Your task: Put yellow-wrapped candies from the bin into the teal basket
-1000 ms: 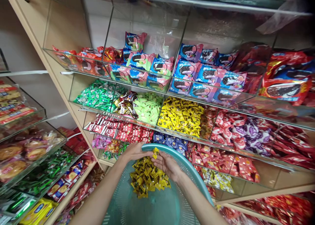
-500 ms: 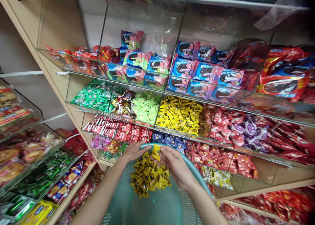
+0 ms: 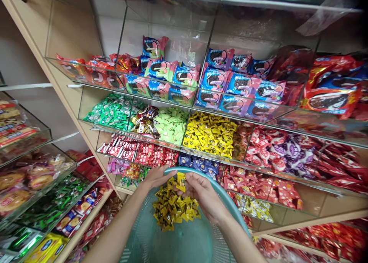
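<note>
A green plastic basket is in front of me, below the shelves. Yellow wrapped candies lie heaped against its far wall. At the far rim, my left hand is closed on the basket, its thumb over the edge and its other fingers mostly hidden. My right hand is over the heap, thumb and fingers pinching one yellow wrapped candy by its right side. That candy is just right of my left thumb, above the rest of the heap.
Clear-fronted shelf bins hold similar yellow candies, green packets and blue-wrapped candies. Packaged cookies fill the tier above. To the left, another rack carries bread packs. A wooden side panel separates the racks.
The pinched candy and my right fingertips have shifted slightly left, toward my left thumb. My left hand still grips the rim.
</note>
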A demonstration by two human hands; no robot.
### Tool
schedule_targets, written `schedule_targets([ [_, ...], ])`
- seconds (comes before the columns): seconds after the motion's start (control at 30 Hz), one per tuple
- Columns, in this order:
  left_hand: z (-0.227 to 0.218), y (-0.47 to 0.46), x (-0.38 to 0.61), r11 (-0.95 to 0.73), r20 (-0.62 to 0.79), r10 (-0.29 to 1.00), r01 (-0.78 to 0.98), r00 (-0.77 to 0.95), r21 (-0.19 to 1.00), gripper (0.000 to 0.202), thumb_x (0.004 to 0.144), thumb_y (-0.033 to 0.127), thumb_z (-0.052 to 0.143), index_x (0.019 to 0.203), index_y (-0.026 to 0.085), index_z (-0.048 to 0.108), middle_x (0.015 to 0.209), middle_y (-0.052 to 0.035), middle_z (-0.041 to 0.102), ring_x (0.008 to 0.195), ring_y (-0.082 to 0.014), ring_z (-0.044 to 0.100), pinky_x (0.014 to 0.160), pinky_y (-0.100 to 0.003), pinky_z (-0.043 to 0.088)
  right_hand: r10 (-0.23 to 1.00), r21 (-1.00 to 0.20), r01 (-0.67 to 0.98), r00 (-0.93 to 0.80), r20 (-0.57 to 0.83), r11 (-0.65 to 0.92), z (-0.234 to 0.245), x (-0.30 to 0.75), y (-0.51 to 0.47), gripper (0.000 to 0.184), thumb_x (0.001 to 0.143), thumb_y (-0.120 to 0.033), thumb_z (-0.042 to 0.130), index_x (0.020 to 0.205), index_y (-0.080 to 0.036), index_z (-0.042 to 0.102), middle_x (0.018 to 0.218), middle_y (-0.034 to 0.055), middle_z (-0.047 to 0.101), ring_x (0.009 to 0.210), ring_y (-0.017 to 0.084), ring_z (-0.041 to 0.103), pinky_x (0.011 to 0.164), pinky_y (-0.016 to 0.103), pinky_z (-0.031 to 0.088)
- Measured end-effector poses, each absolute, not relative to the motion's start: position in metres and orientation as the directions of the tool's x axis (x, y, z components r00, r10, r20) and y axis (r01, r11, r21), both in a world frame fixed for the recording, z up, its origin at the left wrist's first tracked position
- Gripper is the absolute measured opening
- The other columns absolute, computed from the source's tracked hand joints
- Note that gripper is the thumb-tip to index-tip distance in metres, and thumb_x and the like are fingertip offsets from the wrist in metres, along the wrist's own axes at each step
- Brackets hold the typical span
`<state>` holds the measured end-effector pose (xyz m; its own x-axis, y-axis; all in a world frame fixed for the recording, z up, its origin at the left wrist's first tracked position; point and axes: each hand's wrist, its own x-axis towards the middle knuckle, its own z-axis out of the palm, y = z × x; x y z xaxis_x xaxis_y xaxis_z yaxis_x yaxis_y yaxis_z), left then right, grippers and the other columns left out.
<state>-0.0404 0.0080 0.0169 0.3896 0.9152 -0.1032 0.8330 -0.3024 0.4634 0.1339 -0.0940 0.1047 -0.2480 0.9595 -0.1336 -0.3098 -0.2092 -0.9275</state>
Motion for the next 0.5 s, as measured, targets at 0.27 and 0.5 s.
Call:
schedule_targets([
  [0.27, 0.0220, 0.0065, -0.0407, -0.290, -0.124, 0.915, 0.839, 0.384, 0.461, 0.055, 0.078, 0.069, 0.027, 0.096, 0.025, 0.055, 0.088, -0.0022, 0.065, 0.079, -0.0201, 0.061, 0.059, -0.024, 0.035, 0.962, -0.954, -0.253, -0.256, -0.094, -0.161, 0.1051, 0.1344, -0.0957, 0.030, 0.075, -0.037, 0.065, 0.099, -0.020, 0.060, 0.094, 0.0030, 0.062, 0.078, 0.012, 0.059, 0.071, 0.024, 0.045],
  [0.5, 0.0226, 0.0059, -0.0401, -0.296, -0.119, 0.914, 0.838, 0.388, 0.458, 0.059, 0.078, 0.070, 0.024, 0.098, 0.025, 0.056, 0.093, -0.0037, 0.066, 0.085, -0.0232, 0.061, 0.066, -0.027, 0.040, 0.979, -0.990, -0.142, -0.202, 0.017, -0.012, 0.1002, 0.1309, -0.0950, 0.039, 0.067, -0.031, 0.070, 0.104, -0.026, 0.059, 0.099, 0.0004, 0.057, 0.070, 0.011, 0.053, 0.064, 0.024, 0.045],
])
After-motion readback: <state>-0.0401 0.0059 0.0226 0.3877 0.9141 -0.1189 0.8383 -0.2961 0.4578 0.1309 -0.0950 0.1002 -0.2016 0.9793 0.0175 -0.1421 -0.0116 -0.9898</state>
